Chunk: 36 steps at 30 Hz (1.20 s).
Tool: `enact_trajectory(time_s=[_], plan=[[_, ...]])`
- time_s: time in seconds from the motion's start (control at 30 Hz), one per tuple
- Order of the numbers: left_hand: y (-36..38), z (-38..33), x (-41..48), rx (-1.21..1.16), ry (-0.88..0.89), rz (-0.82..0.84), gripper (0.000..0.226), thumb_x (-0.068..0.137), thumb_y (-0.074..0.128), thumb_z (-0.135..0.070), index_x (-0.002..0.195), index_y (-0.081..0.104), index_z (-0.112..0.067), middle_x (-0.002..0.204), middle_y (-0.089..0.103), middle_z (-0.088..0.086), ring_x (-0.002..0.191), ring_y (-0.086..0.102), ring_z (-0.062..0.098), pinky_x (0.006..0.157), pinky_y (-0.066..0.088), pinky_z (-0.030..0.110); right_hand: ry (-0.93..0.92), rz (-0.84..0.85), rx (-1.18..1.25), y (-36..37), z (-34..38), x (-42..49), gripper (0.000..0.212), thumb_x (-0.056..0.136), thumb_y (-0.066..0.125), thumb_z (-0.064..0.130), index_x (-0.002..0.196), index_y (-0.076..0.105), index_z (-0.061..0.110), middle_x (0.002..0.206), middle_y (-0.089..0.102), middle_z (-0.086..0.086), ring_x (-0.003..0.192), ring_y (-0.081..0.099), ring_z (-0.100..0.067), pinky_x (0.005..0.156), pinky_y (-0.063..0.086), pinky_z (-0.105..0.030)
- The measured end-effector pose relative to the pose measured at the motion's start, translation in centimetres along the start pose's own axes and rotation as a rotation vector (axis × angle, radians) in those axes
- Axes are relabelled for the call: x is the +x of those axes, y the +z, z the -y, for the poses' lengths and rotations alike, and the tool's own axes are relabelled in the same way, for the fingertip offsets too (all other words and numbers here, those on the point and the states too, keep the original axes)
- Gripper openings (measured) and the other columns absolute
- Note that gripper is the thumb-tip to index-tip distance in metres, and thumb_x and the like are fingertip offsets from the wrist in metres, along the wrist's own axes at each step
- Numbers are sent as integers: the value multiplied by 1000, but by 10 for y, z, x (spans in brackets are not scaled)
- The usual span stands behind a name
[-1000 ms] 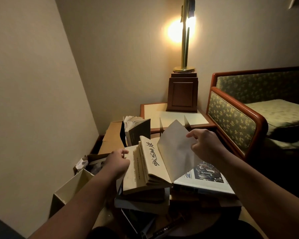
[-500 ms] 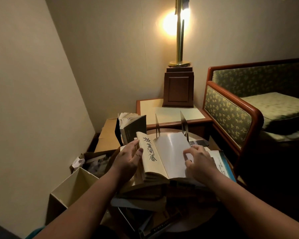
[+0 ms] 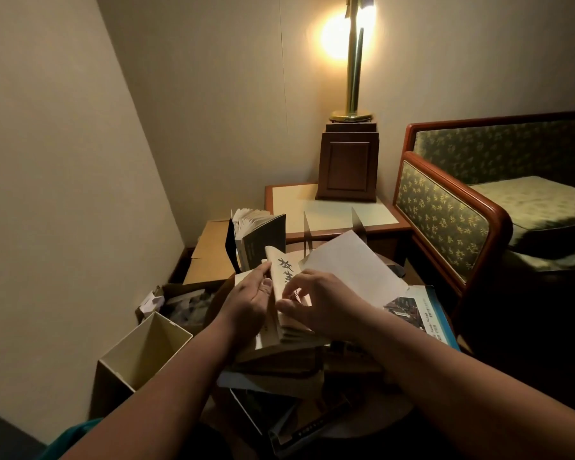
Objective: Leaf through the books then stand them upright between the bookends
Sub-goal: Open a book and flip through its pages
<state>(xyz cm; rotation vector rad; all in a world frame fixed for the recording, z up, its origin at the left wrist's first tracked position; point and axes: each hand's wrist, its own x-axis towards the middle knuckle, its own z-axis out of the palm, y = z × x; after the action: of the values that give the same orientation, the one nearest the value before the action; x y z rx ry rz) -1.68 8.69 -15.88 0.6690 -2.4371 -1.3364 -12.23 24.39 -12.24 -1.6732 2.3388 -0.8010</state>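
Right in front of the person, on a messy stack of books (image 3: 279, 366), the tan book (image 3: 284, 273) is lying open, its spine running straight away from them. The left hand (image 3: 246, 303) is pressing against the left cover, fingers mostly straight. The right hand (image 3: 326, 307) is pinching a few pages, and one loose page (image 3: 352, 270) is lifting up. Both hands are already touching it. Just beyond, slightly right, the two thin bookends (image 3: 307, 234) are waiting, so I'm guessing it'll need tipping upright and going forward. A dark book (image 3: 263, 237) is standing left of them.
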Motion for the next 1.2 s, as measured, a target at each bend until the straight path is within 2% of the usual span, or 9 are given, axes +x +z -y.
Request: enact_trajectory(time_s=[0.13, 0.37, 0.57, 0.67, 0.73, 0.87, 1.03, 1.13, 1.2], plan=[[-7, 3, 1, 27, -6, 14, 52, 95, 36, -39, 146, 29, -41, 149, 41, 3, 129, 46, 22, 101, 47, 48, 102, 45, -65, 5, 14, 0, 79, 72, 56, 79, 124, 57, 19, 125, 57, -3, 98, 59, -18, 74, 56, -24], [-5, -3, -1, 185, 51, 1, 59, 99, 46, -27, 152, 22, -26, 149, 40, 5, 133, 42, 25, 106, 43, 47, 151, -150, 54, -7, 23, -5, 48, 85, 73, 28, 127, 52, 15, 130, 58, -7, 110, 62, -23, 72, 58, -22], [-1, -7, 0, 387, 85, 3, 59, 97, 47, -47, 147, 34, -18, 152, 36, 4, 137, 36, 21, 111, 35, 44, 328, -221, 82, -34, 1, -6, 48, 81, 70, 0, 126, 60, 17, 125, 58, -6, 107, 61, -26, 70, 59, -29], [-4, -10, 3, 471, 82, 80, 63, 93, 55, -49, 147, 34, -25, 154, 30, 1, 138, 32, 21, 112, 32, 42, 481, -176, 225, -35, -18, -13, 53, 84, 68, 4, 132, 60, 24, 132, 55, -3, 101, 55, -19, 56, 54, -18], [-5, -13, 4, 497, 54, 141, 61, 91, 56, -50, 146, 35, -33, 154, 26, -2, 139, 30, 22, 111, 32, 43, 520, -152, 277, -29, -29, -22, 52, 87, 64, 6, 135, 58, 26, 138, 52, -3, 103, 55, -17, 59, 55, -18], [-5, -24, 9, 556, 11, 225, 50, 90, 57, -50, 138, 44, -44, 148, 25, -6, 133, 32, 21, 105, 36, 37, 554, -111, 179, -9, -38, -38, 50, 94, 59, 13, 141, 49, 28, 146, 44, -7, 111, 54, -20, 50, 47, -12], [0, -34, 14, 790, 9, 279, 47, 93, 49, -53, 138, 41, -45, 148, 28, -2, 132, 35, 21, 107, 36, 37, 471, -133, 10, 3, -35, -51, 37, 93, 60, 18, 129, 59, 24, 146, 36, -7, 133, 39, -31, 99, 51, -36], [5, -37, 15, 840, 15, 296, 47, 95, 48, -47, 140, 40, -39, 149, 30, -1, 133, 34, 22, 108, 34, 39, 409, -156, 75, 2, -34, -48, 26, 97, 58, 28, 120, 64, 18, 128, 54, -3, 113, 54, -18, 77, 53, -22], [10, -39, 18, 795, -2, 302, 45, 94, 50, -38, 138, 42, -31, 146, 34, 0, 126, 39, 19, 106, 36, 37, 429, -133, 84, 1, -31, -45, 41, 94, 56, 50, 116, 62, 17, 114, 58, 2, 99, 56, -11, 62, 43, -14]])
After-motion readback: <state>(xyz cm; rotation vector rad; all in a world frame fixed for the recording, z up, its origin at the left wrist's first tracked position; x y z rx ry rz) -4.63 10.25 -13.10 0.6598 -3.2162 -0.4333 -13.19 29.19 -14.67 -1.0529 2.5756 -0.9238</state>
